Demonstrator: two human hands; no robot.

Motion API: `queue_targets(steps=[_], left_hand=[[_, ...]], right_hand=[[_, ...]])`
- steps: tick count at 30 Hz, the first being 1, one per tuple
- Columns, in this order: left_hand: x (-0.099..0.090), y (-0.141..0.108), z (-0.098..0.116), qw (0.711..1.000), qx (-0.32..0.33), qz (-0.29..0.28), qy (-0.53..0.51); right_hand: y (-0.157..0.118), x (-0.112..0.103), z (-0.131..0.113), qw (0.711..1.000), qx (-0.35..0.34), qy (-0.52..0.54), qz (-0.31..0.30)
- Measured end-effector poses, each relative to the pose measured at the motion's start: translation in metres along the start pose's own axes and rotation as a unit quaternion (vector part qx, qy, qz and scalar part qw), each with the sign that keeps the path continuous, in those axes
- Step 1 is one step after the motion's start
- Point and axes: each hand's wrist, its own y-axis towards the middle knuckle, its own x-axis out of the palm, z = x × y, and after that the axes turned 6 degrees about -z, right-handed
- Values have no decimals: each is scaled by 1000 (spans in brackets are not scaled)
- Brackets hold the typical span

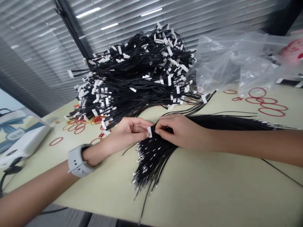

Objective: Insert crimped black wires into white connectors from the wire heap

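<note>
Black wires point(148, 160) lie in a thick bundle across the middle of the table point(213, 189), their metal-tipped ends fanned toward the near edge and their lengths running under the right forearm toward the right edge. The left hand point(129, 130) grips a small white plug point(149, 132) between thumb and fingers. Just beside it, the right hand point(180, 130) has thumb and forefinger pinched together on the dark strands; how many they hold is hidden. Whether the plug is fully seated on a wire cannot be told.

Near the far edge of the table rises a big pile of wires point(142, 85), many with white plugs on their ends. Judging by those ends, the pile looks like the finished share, and it is large. On the fanned bundle, the visible tips are bare metal without plugs, so that share seems left to do, beyond the one piece in hand. Red rubber bands point(262, 101) lie toward the right edge, near clear plastic bags point(220, 66) at the far right corner.
</note>
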Motion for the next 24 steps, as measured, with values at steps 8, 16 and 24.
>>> queue_targets(steps=[8,16,24], left_hand=[[-2,4,3,1000,-7,-4,-4],[-6,4,15,995,67,36,-71],[18,8,30,983,74,43,162]], right_hand=[[3,-1,-1,1000,2,-17,-13],[10,-33,3,997,-17,-47,58],[21,-37,11,970,61,221,82]])
